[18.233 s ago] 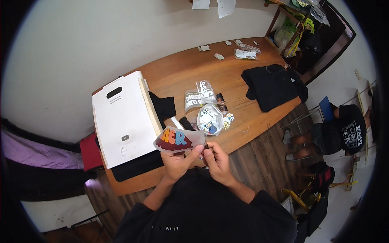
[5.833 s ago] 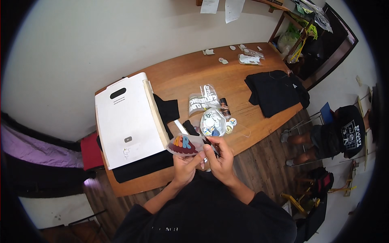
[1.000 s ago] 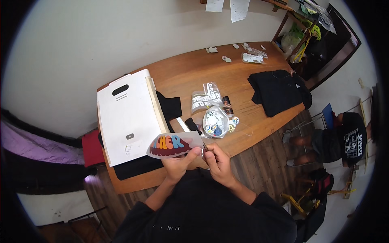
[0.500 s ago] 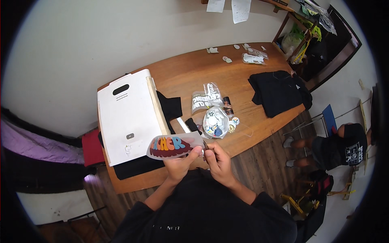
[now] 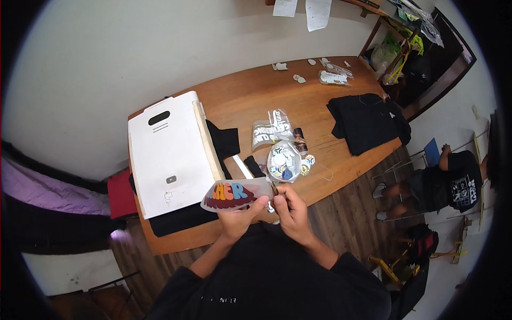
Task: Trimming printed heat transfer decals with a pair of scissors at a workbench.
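Over the near edge of the table, two hands are working on a bright picture sheet

At the table's left end, a big white machine is sitting with black cloth poking out below it. Just to its right, the picture sheet is being held up in the air. The cutting looks partly done: the left end is curving round close to the picture, but the right end is showing a plain strip that seems not to be cut yet. The sheet is looking thin and milky, with fat orange and blue letters over a dark red, bumpy-bottomed shape. The left hand is pinching it under the thumb. The right hand is gripping a dark tool, maybe scissors, at the sheet's right end; fingers are hiding most of it. Farther right, a clear tub is holding round stickers, and by the table's right edge black clothes are lying in a pile.
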`<state>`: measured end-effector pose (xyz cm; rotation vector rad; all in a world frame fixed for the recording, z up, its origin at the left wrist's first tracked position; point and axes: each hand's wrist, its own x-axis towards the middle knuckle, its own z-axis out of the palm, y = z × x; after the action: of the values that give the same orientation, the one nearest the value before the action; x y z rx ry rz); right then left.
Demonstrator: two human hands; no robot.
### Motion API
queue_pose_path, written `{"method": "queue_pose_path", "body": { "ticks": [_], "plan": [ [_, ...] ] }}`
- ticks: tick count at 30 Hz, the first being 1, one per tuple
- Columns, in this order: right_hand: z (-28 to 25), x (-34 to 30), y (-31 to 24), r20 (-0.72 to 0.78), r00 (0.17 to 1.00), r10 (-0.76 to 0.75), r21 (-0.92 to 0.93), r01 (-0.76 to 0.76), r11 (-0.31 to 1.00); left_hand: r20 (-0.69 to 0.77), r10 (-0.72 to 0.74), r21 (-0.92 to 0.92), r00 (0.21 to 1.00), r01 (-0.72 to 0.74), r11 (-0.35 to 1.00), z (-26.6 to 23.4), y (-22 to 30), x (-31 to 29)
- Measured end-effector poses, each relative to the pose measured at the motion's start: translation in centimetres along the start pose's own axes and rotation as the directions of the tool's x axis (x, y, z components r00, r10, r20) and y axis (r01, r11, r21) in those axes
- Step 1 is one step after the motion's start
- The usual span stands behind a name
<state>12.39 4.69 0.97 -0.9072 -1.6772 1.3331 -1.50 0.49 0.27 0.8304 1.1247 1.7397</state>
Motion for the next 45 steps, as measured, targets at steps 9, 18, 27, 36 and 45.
{"method": "queue_pose_path", "body": {
  "ticks": [9, 18, 27, 36, 45],
  "plan": [
    [0.8, 0.2, -1.2, -0.007, 0.998, -0.055, 0.079, 0.055, 0.995, 0.002, 0.074, -0.05, 0.997, -0.074, 0.996, 0.4, 0.4, 0.2],
    [0.4, -0.1, -1.4, 0.026, 1.0, -0.008, 0.068, 0.006, 0.998, -0.005, -0.01, -0.029, 1.0, 0.01, 1.0, -0.1, -0.4, 0.1],
    [0.4, -0.1, -0.9, 0.002, 0.999, -0.04, 0.059, 0.04, 0.997, 0.104, 0.055, 0.05, 0.993, -0.06, 0.997, 0.2, 0.6, 0.2],
    [0.0, 0.3, -2.2, -0.039, 0.998, -0.048, 0.083, 0.051, 0.995, 0.028, -0.081, 0.037, 0.996, 0.08, 0.996, -0.1, -1.3, -1.4],
    [-0.1, -0.5, -2.2, 0.031, 0.999, -0.029, 0.009, 0.029, 1.0, -0.006, -0.023, 0.035, 1.0, 0.024, 0.999, -0.3, -0.9, -1.0]
  ]
}}
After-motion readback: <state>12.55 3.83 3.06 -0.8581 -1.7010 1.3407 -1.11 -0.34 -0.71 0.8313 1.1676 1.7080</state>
